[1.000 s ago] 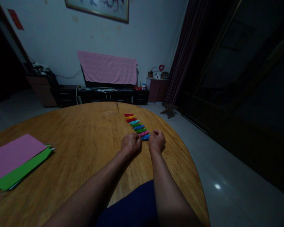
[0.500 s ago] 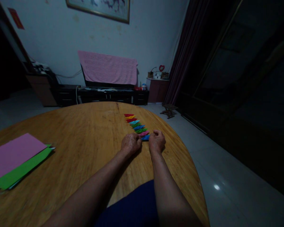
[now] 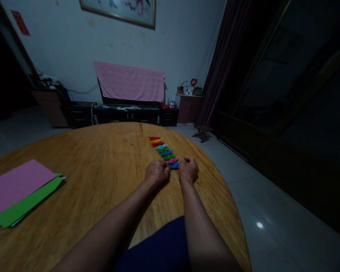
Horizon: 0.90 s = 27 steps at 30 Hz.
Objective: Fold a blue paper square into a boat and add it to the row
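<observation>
The hands are curled up, not spread. The left hand (image 3: 157, 172) and the right hand (image 3: 188, 170) rest on the round wooden surface (image 3: 82, 162) near the bottom middle of the frame. They are close but do not press together. I cannot tell if the fingers pinch anything.

A row of small folded paper pieces (image 3: 164, 151) lies just ahead of the hands. The row is long and thin. It runs from the hands up and a little to the left, toward the far edge of the surface. A red piece (image 3: 154, 138) is at the far end. A blue piece (image 3: 175, 165) is at the near end, right by the fingers of the right hand, so the right hand is nearer to the row.

A pink sheet (image 3: 18, 187) lies on a green sheet (image 3: 31, 198) at the left of the frame. Next to the earlier frame, the hands and the row look almost the same.
</observation>
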### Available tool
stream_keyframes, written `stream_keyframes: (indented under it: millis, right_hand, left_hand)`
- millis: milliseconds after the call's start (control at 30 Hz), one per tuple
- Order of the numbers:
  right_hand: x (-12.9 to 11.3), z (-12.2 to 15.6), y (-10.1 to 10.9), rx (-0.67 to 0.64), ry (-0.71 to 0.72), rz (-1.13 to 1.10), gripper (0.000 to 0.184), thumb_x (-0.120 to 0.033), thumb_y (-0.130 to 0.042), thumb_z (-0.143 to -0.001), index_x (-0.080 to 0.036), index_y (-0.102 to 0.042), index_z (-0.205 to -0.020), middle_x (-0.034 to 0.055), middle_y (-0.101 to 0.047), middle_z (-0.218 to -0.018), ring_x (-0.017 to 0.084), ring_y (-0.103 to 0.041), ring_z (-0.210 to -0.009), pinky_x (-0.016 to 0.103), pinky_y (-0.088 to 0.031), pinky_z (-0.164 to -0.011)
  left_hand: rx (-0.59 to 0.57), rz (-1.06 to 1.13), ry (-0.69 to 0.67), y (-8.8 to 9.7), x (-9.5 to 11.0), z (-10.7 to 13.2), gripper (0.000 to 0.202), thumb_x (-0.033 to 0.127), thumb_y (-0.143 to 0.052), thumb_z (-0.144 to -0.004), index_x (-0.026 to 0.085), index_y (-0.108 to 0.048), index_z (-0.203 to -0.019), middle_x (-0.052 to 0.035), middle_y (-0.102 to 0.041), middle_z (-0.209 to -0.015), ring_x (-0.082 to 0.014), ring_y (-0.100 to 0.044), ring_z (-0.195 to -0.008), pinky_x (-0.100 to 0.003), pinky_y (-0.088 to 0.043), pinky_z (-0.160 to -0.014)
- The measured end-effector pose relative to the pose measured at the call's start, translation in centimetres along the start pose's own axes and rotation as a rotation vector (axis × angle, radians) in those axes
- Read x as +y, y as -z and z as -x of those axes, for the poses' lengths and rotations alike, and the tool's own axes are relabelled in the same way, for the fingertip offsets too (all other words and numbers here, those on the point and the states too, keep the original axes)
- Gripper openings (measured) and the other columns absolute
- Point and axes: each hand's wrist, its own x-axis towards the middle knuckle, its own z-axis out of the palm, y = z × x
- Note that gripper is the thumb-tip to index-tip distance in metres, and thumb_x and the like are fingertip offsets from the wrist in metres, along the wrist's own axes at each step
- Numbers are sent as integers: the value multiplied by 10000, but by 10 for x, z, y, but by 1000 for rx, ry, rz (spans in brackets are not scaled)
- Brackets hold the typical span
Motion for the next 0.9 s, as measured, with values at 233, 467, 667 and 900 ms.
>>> stream_keyframes:
  millis: [233, 467, 667, 900]
  right_hand:
    - [0, 0, 0, -13, -10, 19, 291, -217, -495, -748, -205, -699, -954, 72, -670, -984, 213, -609, -851, 316, -456, -740]
    - [-2, 0, 3, 7, 4, 10, 286, -210, -495, -750, -191, -695, -955, 81, -660, -994, 209, -598, -832, 310, -449, -738]
    - [-27, 12, 4, 25, 225, -28, 268, -177, -424, -824, -197, -662, -946, 65, -637, -1019, 187, -596, -874, 283, -448, -763]
    - [-53, 57, -25, -342, 578, -128, 249, -77, -437, -793, -193, -654, -832, 46, -643, -918, 163, -588, -886, 251, -438, -837]
  left_hand:
    - [11, 33, -8, -1, -1, 0, 251, 282, -507, -803, 214, -743, -856, -82, -738, -870, -216, -660, -835, -286, -447, -691]
    - [-3, 81, -15, -2, -5, 0, 268, 239, -514, -792, 206, -750, -913, -81, -744, -923, -209, -665, -902, -277, -468, -771]
    - [141, 243, 25, -7, -19, -6, 289, 162, -518, -770, 168, -752, -939, -76, -745, -965, -188, -664, -940, -252, -471, -866]
    - [317, 470, 217, 13, -51, -8, 288, 165, -498, -764, 145, -739, -919, -72, -747, -883, -189, -686, -839, -248, -517, -750]
